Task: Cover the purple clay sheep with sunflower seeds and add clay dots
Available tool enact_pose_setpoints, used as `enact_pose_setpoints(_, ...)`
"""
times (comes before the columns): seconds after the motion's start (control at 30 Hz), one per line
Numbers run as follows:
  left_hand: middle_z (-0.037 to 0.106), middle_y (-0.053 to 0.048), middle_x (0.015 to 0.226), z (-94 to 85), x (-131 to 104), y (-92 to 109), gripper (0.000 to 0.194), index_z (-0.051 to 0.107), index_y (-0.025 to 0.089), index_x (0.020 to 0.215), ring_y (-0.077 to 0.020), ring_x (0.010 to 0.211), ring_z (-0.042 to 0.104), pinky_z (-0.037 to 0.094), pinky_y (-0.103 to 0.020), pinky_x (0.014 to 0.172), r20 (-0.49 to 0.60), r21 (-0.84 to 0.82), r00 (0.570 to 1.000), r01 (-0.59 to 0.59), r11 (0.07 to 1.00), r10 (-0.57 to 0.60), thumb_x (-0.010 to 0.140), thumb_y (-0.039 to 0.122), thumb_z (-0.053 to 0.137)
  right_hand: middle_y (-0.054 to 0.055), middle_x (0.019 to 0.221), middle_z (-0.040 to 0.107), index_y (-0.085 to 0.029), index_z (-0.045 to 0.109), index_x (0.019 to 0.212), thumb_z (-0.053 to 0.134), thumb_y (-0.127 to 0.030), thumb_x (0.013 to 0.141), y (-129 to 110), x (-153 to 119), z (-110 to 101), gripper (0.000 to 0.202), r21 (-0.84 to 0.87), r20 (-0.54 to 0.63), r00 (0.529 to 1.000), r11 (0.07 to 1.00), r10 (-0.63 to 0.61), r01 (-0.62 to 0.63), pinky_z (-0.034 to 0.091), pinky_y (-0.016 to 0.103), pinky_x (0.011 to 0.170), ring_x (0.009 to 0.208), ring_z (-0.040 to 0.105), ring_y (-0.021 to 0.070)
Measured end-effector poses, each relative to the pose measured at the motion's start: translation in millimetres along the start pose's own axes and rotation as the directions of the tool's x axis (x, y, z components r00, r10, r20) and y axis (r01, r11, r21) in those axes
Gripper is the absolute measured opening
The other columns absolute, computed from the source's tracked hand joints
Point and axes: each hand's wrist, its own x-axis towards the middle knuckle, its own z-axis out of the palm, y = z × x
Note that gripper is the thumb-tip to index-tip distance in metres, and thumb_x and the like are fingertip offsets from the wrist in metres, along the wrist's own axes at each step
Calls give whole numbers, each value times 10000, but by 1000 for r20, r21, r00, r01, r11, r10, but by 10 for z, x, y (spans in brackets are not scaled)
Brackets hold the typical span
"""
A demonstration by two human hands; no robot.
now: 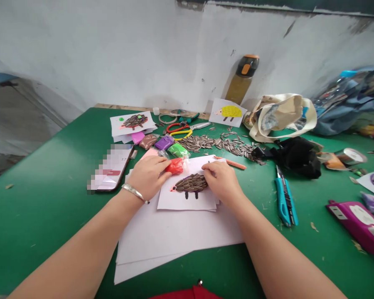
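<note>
My left hand (pixel 148 175) has its thumb and fingertips closed at the left end of a clear packet of red clay (pixel 175 166). My right hand (pixel 222 179) rests at the right side of a white card (pixel 171 202), fingers bent and drawn together; whatever they hold is hidden. Between my hands the card bears a hedgehog picture (pixel 190 183), its back covered with overlapping striped sunflower seeds, with a pink snout and two dark legs. Larger white sheets (pixel 180 232) lie beneath the card. An orange stick (pixel 233 163) lies just beyond my right hand.
Loose sunflower seeds (pixel 224 144), scissors (pixel 185 132) and clay packets (pixel 164 142) lie behind the card. A phone (pixel 112 172) is at left, a teal utility knife (pixel 285 199) at right. A bottle (pixel 243 79), yellow hedgehog picture (pixel 227 112) and cloth bag (pixel 280 116) stand along the back.
</note>
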Motion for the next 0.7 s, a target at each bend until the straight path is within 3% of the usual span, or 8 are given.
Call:
enact_pose_setpoints(0.23,680,-101,1071,-22,2,23,347,640,173,1168,-251,1021,596,440,-402,942,40,17,998,37,999,-38,891,337,512,42,879,706,-241,713,830,466,-189,844,-5,-33,-8,253,-20,2,1000,1000,1,-1,400,328,807,886,598,213)
enact_pose_setpoints(0.43,674,-94,1069,-28,-16,105,329,645,178,1107,-265,1034,576,423,-407,941,55,45,998,22,999,-25,817,319,582,51,901,710,-240,717,873,486,-175,833,-33,-78,-21,243,-35,-66,998,999,-10,8,415,335,821,917,600,225)
enact_pose_setpoints(0.53,683,-84,1018,-26,-17,124,289,655,179,1064,-256,996,581,425,-397,917,68,55,997,34,998,-37,812,293,570,53,878,713,-228,720,852,472,-148,822,-138,-61,-85,262,-57,-105,994,998,-44,38,417,339,840,915,606,227)
enact_pose_setpoints(0.7,694,-82,956,-34,-20,119,229,677,201,986,-240,920,603,441,-361,824,28,68,999,31,997,-33,840,290,524,41,846,714,-236,712,804,458,-142,818,-429,43,-191,271,-58,-64,996,996,-67,64,426,334,815,866,618,217)
